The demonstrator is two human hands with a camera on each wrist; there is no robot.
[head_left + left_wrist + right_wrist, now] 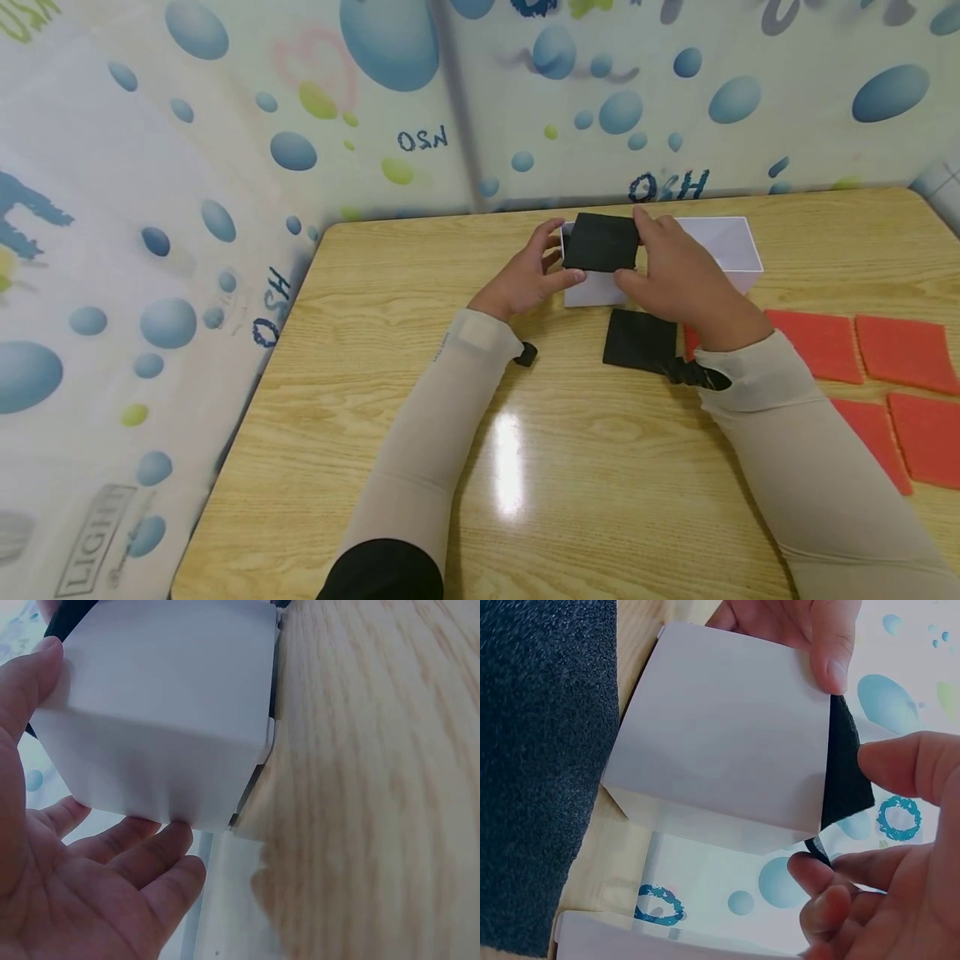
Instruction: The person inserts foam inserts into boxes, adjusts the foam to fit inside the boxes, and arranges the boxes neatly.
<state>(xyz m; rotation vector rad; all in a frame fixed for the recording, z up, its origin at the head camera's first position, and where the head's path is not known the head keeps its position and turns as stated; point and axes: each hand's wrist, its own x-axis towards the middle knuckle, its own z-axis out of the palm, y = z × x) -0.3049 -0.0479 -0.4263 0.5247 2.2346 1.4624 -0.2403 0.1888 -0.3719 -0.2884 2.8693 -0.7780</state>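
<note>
My right hand (pixel 686 275) pinches a black square, felt-like piece (pixel 602 242) by its right edge, thumb at the front and fingers at the back. The piece is tilted over the top of a small white box (pixel 591 293); in the right wrist view, part of it stands out past the box's rim. At the box's left end, my left hand (pixel 525 275) holds the box, its thumb (pixel 46 667) at the rim and its fingertips against the side wall. The inside of the box is mostly hidden.
A second white box (pixel 723 243) stands just to the right, partly behind my right hand. Another black square (pixel 637 340) lies on the wooden table (pixel 360 375) in front of the boxes. Several red squares (pixel 903 352) lie in rows at the right. A patterned wall covering rises behind.
</note>
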